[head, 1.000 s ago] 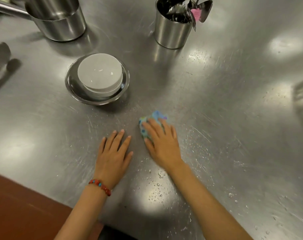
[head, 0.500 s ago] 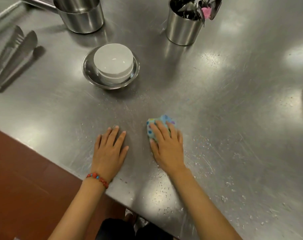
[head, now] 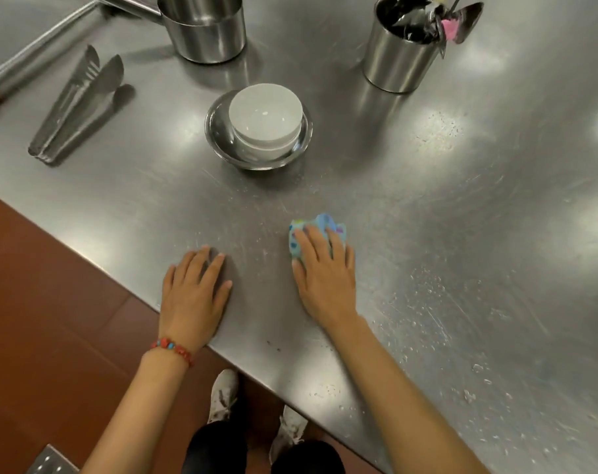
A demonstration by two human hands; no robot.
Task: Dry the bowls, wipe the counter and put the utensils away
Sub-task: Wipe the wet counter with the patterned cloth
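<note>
Pressing flat-fingered, your right hand [head: 325, 271] holds the cloth [head: 316, 230] down on the wet counter [head: 461, 234], while your left hand [head: 193, 295] rests spread near the edge. Beyond them a white bowl [head: 265, 118] sits upturned in a steel bowl [head: 219, 138], with tongs [head: 75, 107] to the left and the utensil cup [head: 398, 59] farther back on the right.

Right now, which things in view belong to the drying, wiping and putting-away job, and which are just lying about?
Part of the job:
cloth under the right hand
counter
white bowl upside down in the metal bowl
tongs
utensil holder

Lying about:
saucepan
long metal handle
left hand, flat on the counter
</note>
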